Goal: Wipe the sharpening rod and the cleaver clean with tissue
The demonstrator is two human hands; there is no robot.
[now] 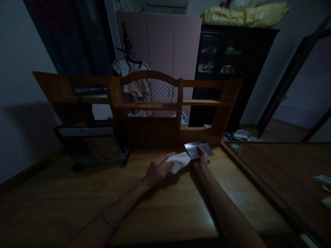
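Note:
My left hand (157, 171) is closed on a white cloth or tissue (180, 161), its thumb on the near side and the fingers behind. Just to the right, my right hand (202, 160) grips a flat, shiny grey plate (191, 149) with straight edges and a small light spot, perhaps a hole, near its right corner. What kind of plate it is, I cannot tell. The cloth's right end meets or overlaps the plate's lower left edge. Both hands are above the wooden desktop (155, 210).
A wooden shelf unit (179, 113) stands along the desk's back edge. On the left is a dark-framed box or rack (95, 148). A brown surface (279, 165) adjoins on the right, with papers (323, 179) at its far side. Pink wardrobes (160, 44) stand behind.

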